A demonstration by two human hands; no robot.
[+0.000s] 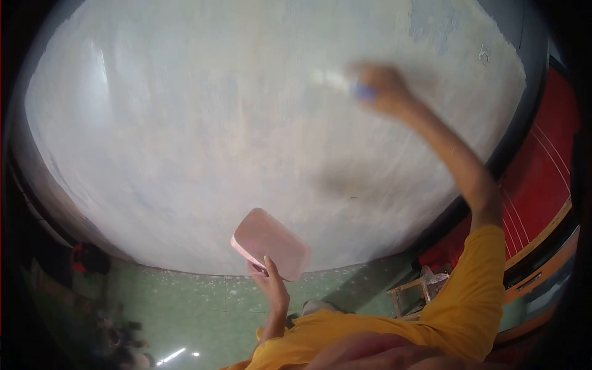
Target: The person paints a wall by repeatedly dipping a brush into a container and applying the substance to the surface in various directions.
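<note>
A pink rectangular tub (271,240) is gripped at its lower edge by my left hand (271,285), the thumb pressed against its side. My right hand (380,89) is raised at the upper right in front of a whitish, patchy wall (185,135). Its fingers are wrapped round a tool with a blue handle (364,92) and a pale, blurred end pointing left. Motion blur hides the tool's exact shape and whether it touches the wall.
Below the wall lies a green floor (203,302) with white specks. A small wooden stool (405,293) stands at the lower right, near a red surface (546,142) with thin white lines. Dark and red items (89,258) are at the lower left.
</note>
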